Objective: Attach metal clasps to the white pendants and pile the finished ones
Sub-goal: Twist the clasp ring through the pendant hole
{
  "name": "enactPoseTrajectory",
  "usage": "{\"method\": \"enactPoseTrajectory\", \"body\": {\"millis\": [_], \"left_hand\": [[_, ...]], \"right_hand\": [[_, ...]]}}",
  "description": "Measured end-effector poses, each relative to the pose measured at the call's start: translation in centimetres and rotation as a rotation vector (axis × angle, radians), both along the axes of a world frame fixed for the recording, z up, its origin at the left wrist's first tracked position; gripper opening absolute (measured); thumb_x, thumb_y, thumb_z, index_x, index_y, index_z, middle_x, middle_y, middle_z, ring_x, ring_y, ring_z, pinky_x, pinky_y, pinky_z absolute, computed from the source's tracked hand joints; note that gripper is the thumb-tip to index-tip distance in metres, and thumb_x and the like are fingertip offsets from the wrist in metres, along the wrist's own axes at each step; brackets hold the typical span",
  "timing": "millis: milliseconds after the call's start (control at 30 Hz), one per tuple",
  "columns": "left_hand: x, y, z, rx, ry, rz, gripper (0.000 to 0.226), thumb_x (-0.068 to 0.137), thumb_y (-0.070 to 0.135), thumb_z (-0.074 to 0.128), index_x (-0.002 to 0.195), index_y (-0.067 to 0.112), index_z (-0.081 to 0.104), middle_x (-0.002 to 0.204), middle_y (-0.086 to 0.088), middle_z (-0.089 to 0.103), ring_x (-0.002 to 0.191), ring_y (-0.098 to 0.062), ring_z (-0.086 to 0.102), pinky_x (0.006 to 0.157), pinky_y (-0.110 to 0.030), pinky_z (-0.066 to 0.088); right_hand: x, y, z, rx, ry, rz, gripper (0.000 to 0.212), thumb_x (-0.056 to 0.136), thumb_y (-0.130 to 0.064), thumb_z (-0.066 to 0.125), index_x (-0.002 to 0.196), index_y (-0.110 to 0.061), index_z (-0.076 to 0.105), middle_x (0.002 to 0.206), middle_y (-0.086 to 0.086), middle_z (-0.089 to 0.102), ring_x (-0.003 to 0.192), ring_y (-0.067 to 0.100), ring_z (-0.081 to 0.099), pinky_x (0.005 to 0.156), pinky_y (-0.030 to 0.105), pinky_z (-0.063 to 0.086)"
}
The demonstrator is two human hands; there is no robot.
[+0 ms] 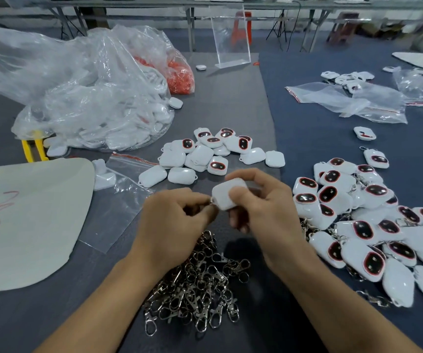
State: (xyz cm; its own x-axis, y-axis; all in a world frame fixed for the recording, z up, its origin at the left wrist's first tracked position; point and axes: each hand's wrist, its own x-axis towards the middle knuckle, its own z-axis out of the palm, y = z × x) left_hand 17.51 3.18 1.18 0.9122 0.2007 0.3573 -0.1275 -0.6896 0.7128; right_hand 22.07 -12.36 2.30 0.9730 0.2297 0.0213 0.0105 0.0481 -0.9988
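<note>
Attachment is the step in hand: the right grip [264, 207] holds a white pendant [227, 197], and the left grip [177, 212] pinches a clasp [211, 203] against its loop. Next, probably: seat the ring fully, then drop the pendant on the finished pile [358, 212] right of both grips. Spare clasps [197, 281] lie just below them.

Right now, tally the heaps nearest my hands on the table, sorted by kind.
Heaps of loose metal clasps: 1
Piles of white pendants without clasps: 1
Piles of finished pendants with clasps: 1
Total: 3
</note>
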Motion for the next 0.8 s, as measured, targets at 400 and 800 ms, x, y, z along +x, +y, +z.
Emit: {"method": "enactPoseTrajectory", "body": {"millis": [400,800], "left_hand": [[0.0,-0.1,0.4,0.105,0.005,-0.047,0.029,0.086,0.027,0.07,0.06,0.014,0.071,0.055,0.001,0.055,0.056,-0.016,0.051,0.057,-0.031,0.035],[0.1,-0.7,0.2,-0.295,0.117,-0.097,0.008,0.083,0.028,0.079,0.076,0.031,0.08,0.055,0.002,0.059,0.053,-0.002,0.044,0.052,-0.016,0.036]], "right_hand": [[-0.1,-0.2,0.0,0.055,0.021,0.003,0.02,0.093,0.001,0.06,0.097,-0.013,0.073,0.06,0.001,0.064,0.043,0.01,0.047,0.042,0.022,0.036],[0.5,-0.3,0.6,0.21,0.33,0.02,0.019,0.096,-0.003,0.055,0.098,-0.006,0.074,0.058,0.01,0.061,0.04,0.015,0.045,0.037,0.022,0.029]]}}
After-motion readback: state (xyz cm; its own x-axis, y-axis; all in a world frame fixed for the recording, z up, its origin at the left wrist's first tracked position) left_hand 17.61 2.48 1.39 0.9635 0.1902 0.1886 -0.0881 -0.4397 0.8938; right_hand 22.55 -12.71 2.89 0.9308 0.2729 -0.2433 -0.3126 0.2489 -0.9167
